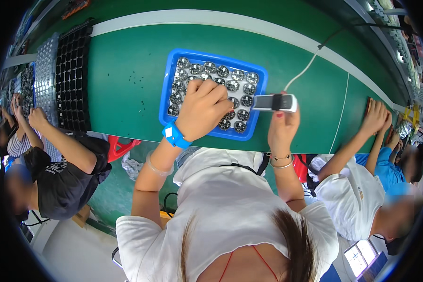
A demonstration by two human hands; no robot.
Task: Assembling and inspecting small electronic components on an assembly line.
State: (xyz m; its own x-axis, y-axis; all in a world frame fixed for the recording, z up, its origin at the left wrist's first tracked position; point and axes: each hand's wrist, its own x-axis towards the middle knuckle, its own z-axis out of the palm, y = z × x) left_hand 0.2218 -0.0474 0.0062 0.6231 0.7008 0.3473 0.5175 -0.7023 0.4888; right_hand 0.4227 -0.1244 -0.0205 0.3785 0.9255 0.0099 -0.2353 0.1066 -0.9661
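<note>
A blue tray (pixel 221 62) with a white insert lies on the green table before me, set with several round, shiny black-and-silver parts (pixel 246 100) in rows. Over its middle, my left hand (pixel 206 105) reaches down with bent fingers closed together. Whatever its fingertips hold, if anything, is hidden beneath the hand. My right hand (pixel 283 127) grips a small white-and-grey handheld device (pixel 263 102) with a black band, thumb on its near side. The device's tip points left, at the tray's right rim. A pale cable (pixel 301 74) runs from it toward the far right.
Black compartment trays (pixel 73 77) and a clear tray (pixel 46 75) stand at the table's left. Small dark bits (pixel 141 87) lie scattered left of the blue tray. A person in black (pixel 66 183) sits left; another in white (pixel 350 202) sits right, hands at the table.
</note>
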